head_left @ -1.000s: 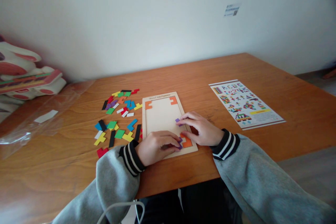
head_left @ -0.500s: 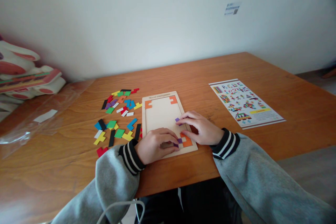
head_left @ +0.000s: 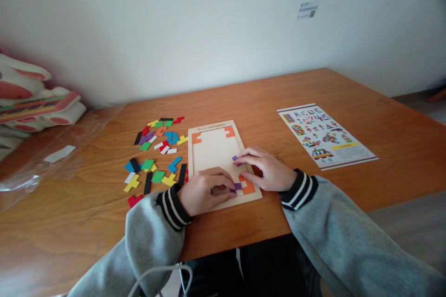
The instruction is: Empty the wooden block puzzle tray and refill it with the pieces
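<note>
A pale wooden puzzle board (head_left: 212,148) lies at the table's front, with orange pieces in its far corners, such as the orange corner piece (head_left: 229,132). My left hand (head_left: 211,189) rests over its near left part, thumb and fingers closed on a purple puzzle piece (head_left: 237,186) at the near edge. That piece sits beside an orange piece (head_left: 248,188) in the near right corner. Over the board's right rim, my right hand (head_left: 266,168) holds another purple puzzle piece (head_left: 234,158) by the fingertips. My left hand hides the near left corner.
Several loose coloured puzzle pieces (head_left: 158,176) lie left of the board. A printed pattern sheet (head_left: 324,137) is on the right of the wooden table (head_left: 251,97). At the far left are a clear plastic bag (head_left: 80,148) and a white and pink toy (head_left: 42,102).
My left hand has shifted slightly left and away from me, showing more of the purple piece at the near edge. My right hand has stayed in place with its piece.
</note>
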`<state>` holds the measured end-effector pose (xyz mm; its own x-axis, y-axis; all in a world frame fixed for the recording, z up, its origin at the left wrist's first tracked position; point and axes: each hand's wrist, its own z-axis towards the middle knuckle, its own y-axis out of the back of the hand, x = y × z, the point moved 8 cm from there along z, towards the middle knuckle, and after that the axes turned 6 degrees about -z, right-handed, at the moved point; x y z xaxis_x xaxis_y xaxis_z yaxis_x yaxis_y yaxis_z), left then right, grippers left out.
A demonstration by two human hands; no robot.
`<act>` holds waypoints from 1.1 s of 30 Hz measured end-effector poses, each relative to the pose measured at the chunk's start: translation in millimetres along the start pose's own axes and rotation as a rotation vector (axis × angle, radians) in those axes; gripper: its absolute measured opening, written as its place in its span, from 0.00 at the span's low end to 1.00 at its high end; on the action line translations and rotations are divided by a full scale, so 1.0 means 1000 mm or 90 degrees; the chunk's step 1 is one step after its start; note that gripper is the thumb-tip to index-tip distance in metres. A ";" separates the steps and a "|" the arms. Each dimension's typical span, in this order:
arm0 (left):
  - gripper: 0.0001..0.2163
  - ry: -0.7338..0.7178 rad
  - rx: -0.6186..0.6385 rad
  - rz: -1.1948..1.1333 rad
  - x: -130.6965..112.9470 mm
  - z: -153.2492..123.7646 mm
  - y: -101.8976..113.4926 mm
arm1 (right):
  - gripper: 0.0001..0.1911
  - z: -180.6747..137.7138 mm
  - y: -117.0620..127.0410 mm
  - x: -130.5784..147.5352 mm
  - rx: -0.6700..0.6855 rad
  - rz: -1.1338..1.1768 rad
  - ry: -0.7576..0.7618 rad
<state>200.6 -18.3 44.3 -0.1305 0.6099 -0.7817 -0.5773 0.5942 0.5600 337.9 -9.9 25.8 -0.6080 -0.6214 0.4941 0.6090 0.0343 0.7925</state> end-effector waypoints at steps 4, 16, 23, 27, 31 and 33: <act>0.06 0.012 0.050 -0.022 0.002 -0.001 -0.002 | 0.17 0.000 0.000 0.000 0.002 -0.004 0.003; 0.07 0.023 0.045 0.028 0.007 -0.002 0.000 | 0.16 0.000 0.000 0.000 0.006 -0.011 -0.001; 0.07 -0.014 0.023 0.066 0.007 -0.002 -0.001 | 0.16 0.000 0.000 0.000 0.007 -0.013 -0.003; 0.09 -0.032 0.025 0.067 0.004 -0.002 -0.001 | 0.16 0.000 0.000 0.000 0.005 -0.008 0.001; 0.08 -0.050 0.023 0.087 -0.002 -0.002 0.004 | 0.16 -0.001 -0.001 0.000 0.005 -0.007 0.003; 0.08 -0.063 0.022 0.098 -0.004 -0.002 0.005 | 0.16 -0.001 0.000 0.000 0.005 -0.008 0.002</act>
<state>196.5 -18.3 49.6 -0.1341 0.7422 -0.6567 -0.5281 0.5072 0.6811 338.0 -10.3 25.3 -0.6139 -0.6248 0.4823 0.5972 0.0319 0.8015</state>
